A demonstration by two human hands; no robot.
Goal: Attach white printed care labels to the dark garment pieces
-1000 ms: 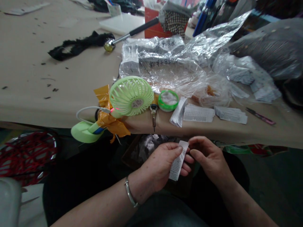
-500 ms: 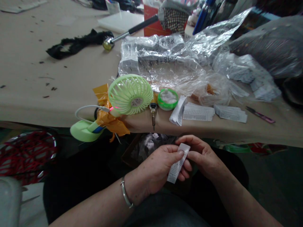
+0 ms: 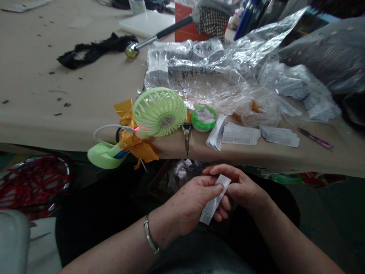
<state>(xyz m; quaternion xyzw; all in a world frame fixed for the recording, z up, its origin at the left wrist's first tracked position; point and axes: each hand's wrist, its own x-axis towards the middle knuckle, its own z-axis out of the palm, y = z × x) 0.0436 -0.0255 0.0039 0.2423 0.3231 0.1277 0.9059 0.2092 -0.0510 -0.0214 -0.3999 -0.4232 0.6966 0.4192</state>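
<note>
A narrow white printed label (image 3: 211, 205) lies tilted in my left hand (image 3: 196, 198), pinched between the thumb on top and the fingers beneath. My right hand (image 3: 242, 186) touches the label's upper right edge with its thumb, its fingers curled behind the label's top end; whether it grips anything there is hidden. On the table edge beyond the hands are a folded white bundle of labels (image 3: 216, 133), a fanned stack of printed labels (image 3: 241, 134) and another stack (image 3: 280, 136). A green round tub (image 3: 203, 118) with white fluff stands beside them.
A green fan (image 3: 159, 112) is taped at the table edge (image 3: 71, 139), next to a soldering-iron-like tool (image 3: 186, 139). Small snips (image 3: 315, 137) lie at the right. Clear plastic bags (image 3: 199, 78) are behind. Below the edge sits a box of scraps (image 3: 182, 175).
My right hand's fingers have shifted slightly left behind the label's top. The left hand still holds the label. The whole view has moved a little.
</note>
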